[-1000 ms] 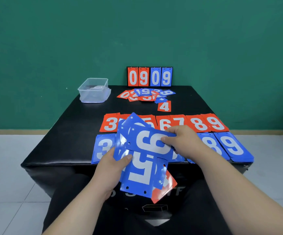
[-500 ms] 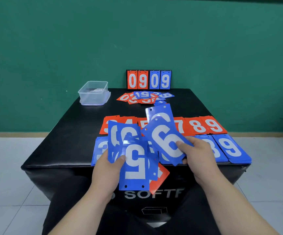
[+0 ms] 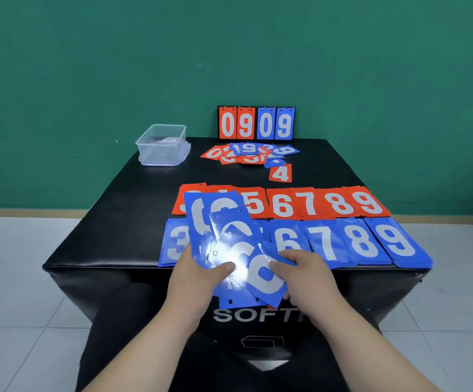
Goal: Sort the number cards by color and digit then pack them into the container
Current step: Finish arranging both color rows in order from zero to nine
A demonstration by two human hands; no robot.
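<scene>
The left hand [image 3: 198, 275] grips a fanned bundle of blue number cards [image 3: 224, 222] above the near edge of the black desk [image 3: 133, 222], thumb pressed on the card faces and fingers underneath. The right hand [image 3: 306, 274] pinches the lower right card of the same bundle, thumb on top; both hands are closed on the cards. Glare washes out part of the fan, and the digits that can be read there look like 6 or 9. Two sorted rows lie on the desk. The red row [image 3: 309, 203] shows stacks 5, 6, 7, 8 and 9; its left end is hidden behind the held cards. The blue row [image 3: 357, 244], nearer the person, shows 3 at the left, then 6, 7, 8 and 9, with the stacks between covered by the bundle. A single red 4 card [image 3: 280, 173] lies apart, beyond the red row. Just past it is a loose pile [image 3: 249, 152] of mixed red and blue cards. A flip scoreboard [image 3: 256, 123] reading 0 9 0 9 stands upright at the far edge. The clear plastic container [image 3: 163, 145] sits at the far left of the desk, well apart from both rows; its contents cannot be determined.
</scene>
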